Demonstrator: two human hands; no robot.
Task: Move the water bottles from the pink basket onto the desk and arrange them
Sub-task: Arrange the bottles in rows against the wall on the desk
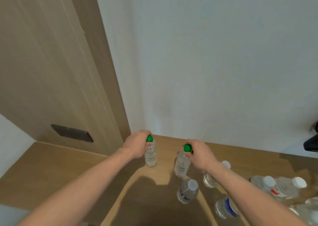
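My left hand grips the neck of a clear green-capped water bottle that stands upright on the wooden desk near the back wall. My right hand grips the neck of a second green-capped bottle, which tilts slightly, its base at the desk surface. Several white-capped bottles stand to the right: one with a blue label, one partly behind my right forearm, another blue-labelled one. The pink basket is out of view.
More clear bottles cluster at the desk's right edge, one with a red label. A white wall backs the desk. A wooden door panel stands at the left, and a dark object pokes in at the far right.
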